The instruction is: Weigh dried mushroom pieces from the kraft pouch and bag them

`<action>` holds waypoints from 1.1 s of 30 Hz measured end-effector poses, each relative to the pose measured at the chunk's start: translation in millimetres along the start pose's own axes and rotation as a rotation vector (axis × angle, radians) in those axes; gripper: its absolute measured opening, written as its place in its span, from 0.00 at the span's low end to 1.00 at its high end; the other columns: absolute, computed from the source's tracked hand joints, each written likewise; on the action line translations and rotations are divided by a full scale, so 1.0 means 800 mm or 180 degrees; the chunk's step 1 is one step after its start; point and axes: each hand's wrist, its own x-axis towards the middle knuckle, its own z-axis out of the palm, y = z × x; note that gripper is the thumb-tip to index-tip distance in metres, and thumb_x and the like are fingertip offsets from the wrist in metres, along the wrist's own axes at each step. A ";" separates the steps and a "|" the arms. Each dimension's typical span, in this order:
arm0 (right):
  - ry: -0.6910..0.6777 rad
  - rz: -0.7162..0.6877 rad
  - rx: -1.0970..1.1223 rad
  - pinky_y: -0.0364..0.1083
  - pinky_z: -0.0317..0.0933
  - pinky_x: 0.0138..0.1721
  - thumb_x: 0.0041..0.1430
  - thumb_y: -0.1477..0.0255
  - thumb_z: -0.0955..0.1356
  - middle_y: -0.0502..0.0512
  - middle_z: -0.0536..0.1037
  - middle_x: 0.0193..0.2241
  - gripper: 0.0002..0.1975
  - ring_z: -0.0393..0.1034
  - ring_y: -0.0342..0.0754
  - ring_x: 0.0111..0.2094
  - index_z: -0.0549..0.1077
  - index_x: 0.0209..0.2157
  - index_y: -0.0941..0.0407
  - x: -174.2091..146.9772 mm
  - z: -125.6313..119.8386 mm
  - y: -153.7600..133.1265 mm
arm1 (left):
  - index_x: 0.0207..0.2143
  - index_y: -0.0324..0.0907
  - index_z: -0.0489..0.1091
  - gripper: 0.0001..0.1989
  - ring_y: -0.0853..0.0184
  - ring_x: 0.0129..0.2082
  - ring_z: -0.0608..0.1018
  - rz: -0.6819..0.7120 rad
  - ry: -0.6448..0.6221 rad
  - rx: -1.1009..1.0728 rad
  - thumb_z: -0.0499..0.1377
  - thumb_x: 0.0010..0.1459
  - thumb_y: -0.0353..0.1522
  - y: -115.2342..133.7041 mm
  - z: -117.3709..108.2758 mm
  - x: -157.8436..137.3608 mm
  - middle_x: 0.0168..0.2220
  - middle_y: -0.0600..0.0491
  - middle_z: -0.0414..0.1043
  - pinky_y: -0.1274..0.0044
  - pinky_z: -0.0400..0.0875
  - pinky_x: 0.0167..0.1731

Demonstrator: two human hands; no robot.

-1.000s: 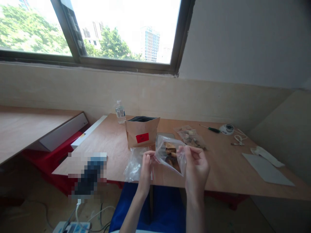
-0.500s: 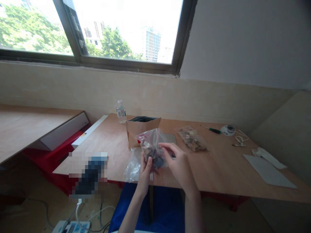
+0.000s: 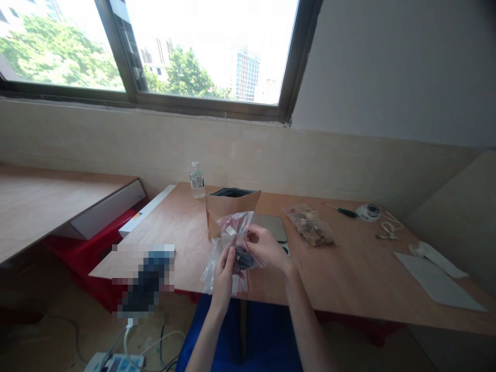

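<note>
My left hand (image 3: 222, 271) grips the bag (image 3: 244, 257) (likely light, floppy, slick), best pinched at its rim, my right hand (image 3: 267, 249) touching, hold unclear.

On the table (image 3: 349, 279), the sack (image 3: 217, 207) stands right of the bottle (image 3: 197, 185), behind the held bag (image 3: 243, 258), left of the screwdriver (image 3: 346, 212).

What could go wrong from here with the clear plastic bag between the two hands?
The clear plastic bag with red stripe is soft and crumpled, and I cannot tell whether it is sealed; if the left hand loosens its grip, the dark contents might spill.
The open brown paper pouch stands close behind; a bump could tip it.
</note>
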 end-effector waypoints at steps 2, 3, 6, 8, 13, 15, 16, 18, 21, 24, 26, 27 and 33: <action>0.0204 0.0026 0.0256 0.44 0.66 0.37 0.51 0.69 0.70 0.54 0.78 0.36 0.11 0.73 0.47 0.36 0.74 0.37 0.58 0.000 0.000 0.004 | 0.43 0.42 0.74 0.22 0.65 0.37 0.77 -0.0172 0.0166 -0.0225 0.61 0.50 0.46 -0.001 -0.001 0.002 0.43 0.49 0.76 0.80 0.69 0.29; 0.0298 0.0042 0.0371 0.44 0.67 0.38 0.50 0.68 0.70 0.54 0.79 0.36 0.13 0.74 0.47 0.36 0.74 0.38 0.58 0.000 -0.001 0.005 | 0.43 0.42 0.73 0.22 0.66 0.36 0.77 -0.0264 0.0233 -0.0368 0.60 0.51 0.46 -0.001 -0.001 0.003 0.42 0.49 0.76 0.80 0.68 0.29; 0.0581 -0.0004 0.0682 0.46 0.68 0.40 0.49 0.65 0.71 0.56 0.79 0.39 0.17 0.75 0.48 0.38 0.74 0.41 0.58 0.006 -0.008 0.002 | 0.42 0.42 0.73 0.21 0.68 0.33 0.77 -0.0380 0.0353 -0.0803 0.62 0.49 0.45 -0.003 -0.004 0.009 0.40 0.50 0.77 0.80 0.67 0.29; 0.0863 -0.0167 0.0789 0.46 0.68 0.41 0.49 0.64 0.71 0.56 0.79 0.40 0.18 0.75 0.47 0.38 0.74 0.42 0.57 0.019 -0.015 -0.005 | 0.41 0.42 0.73 0.21 0.67 0.35 0.77 -0.0338 0.0434 -0.0974 0.62 0.48 0.45 -0.004 -0.006 0.012 0.39 0.51 0.77 0.79 0.66 0.29; 0.1797 -0.0823 0.0478 0.44 0.66 0.44 0.54 0.63 0.68 0.56 0.78 0.38 0.20 0.73 0.46 0.39 0.70 0.47 0.58 0.087 -0.024 -0.023 | 0.41 0.44 0.73 0.18 0.66 0.38 0.76 -0.0276 0.0414 -0.1224 0.61 0.49 0.43 0.001 -0.007 0.012 0.43 0.51 0.76 0.78 0.66 0.28; 0.1743 -0.1045 -0.0051 0.44 0.65 0.45 0.56 0.64 0.67 0.57 0.76 0.41 0.18 0.72 0.46 0.42 0.69 0.47 0.58 0.111 -0.025 -0.025 | 0.42 0.45 0.73 0.18 0.65 0.40 0.76 -0.0238 0.0343 -0.1269 0.60 0.51 0.43 0.006 -0.006 0.010 0.46 0.51 0.75 0.78 0.66 0.29; 0.1537 -0.1128 -0.0394 0.45 0.64 0.47 0.57 0.64 0.67 0.58 0.75 0.42 0.17 0.71 0.47 0.44 0.70 0.46 0.58 0.118 -0.025 -0.025 | 0.42 0.45 0.73 0.18 0.64 0.41 0.76 -0.0211 0.0315 -0.1255 0.59 0.52 0.43 0.009 -0.006 0.009 0.47 0.50 0.74 0.78 0.66 0.29; 0.1082 -0.1227 -0.1026 0.47 0.61 0.50 0.57 0.66 0.67 0.59 0.74 0.44 0.15 0.68 0.49 0.47 0.71 0.45 0.57 0.121 -0.025 -0.026 | 0.42 0.44 0.73 0.18 0.62 0.43 0.75 -0.0137 0.0265 -0.1189 0.58 0.53 0.43 0.015 -0.005 0.007 0.47 0.49 0.74 0.77 0.66 0.30; 0.0961 -0.1302 -0.1431 0.48 0.55 0.56 0.61 0.66 0.64 0.59 0.72 0.49 0.15 0.63 0.49 0.53 0.70 0.48 0.56 0.105 -0.026 -0.031 | 0.42 0.43 0.73 0.18 0.61 0.43 0.75 -0.0045 0.0192 -0.1192 0.58 0.52 0.42 0.020 -0.004 0.005 0.44 0.48 0.75 0.75 0.66 0.32; 0.0994 -0.1292 -0.1451 0.47 0.54 0.56 0.65 0.68 0.59 0.57 0.72 0.50 0.15 0.63 0.47 0.54 0.69 0.50 0.55 0.089 -0.028 -0.034 | 0.45 0.43 0.72 0.19 0.62 0.44 0.75 -0.0091 0.0062 -0.1352 0.59 0.52 0.40 0.017 -0.004 0.005 0.44 0.49 0.76 0.76 0.66 0.33; 0.0935 -0.1219 -0.1496 0.47 0.56 0.55 0.65 0.70 0.59 0.59 0.73 0.49 0.15 0.65 0.47 0.52 0.70 0.48 0.57 0.086 -0.028 -0.032 | 0.48 0.43 0.71 0.20 0.63 0.44 0.75 -0.0175 -0.0015 -0.1474 0.59 0.53 0.38 0.012 -0.004 0.005 0.45 0.49 0.75 0.76 0.66 0.34; 0.0894 -0.1185 -0.1546 0.48 0.57 0.53 0.65 0.70 0.59 0.60 0.74 0.48 0.15 0.66 0.48 0.51 0.71 0.47 0.58 0.087 -0.027 -0.029 | 0.49 0.43 0.70 0.20 0.64 0.44 0.75 -0.0208 -0.0035 -0.1524 0.59 0.53 0.37 0.010 -0.004 0.005 0.46 0.49 0.74 0.77 0.66 0.34; 0.0583 -0.1099 -0.1964 0.49 0.56 0.49 0.64 0.69 0.60 0.56 0.78 0.40 0.12 0.68 0.49 0.46 0.75 0.38 0.55 0.094 -0.023 -0.016 | 0.46 0.43 0.72 0.18 0.65 0.43 0.75 -0.0265 -0.0020 -0.1643 0.60 0.52 0.36 0.005 -0.003 0.007 0.45 0.50 0.75 0.78 0.67 0.33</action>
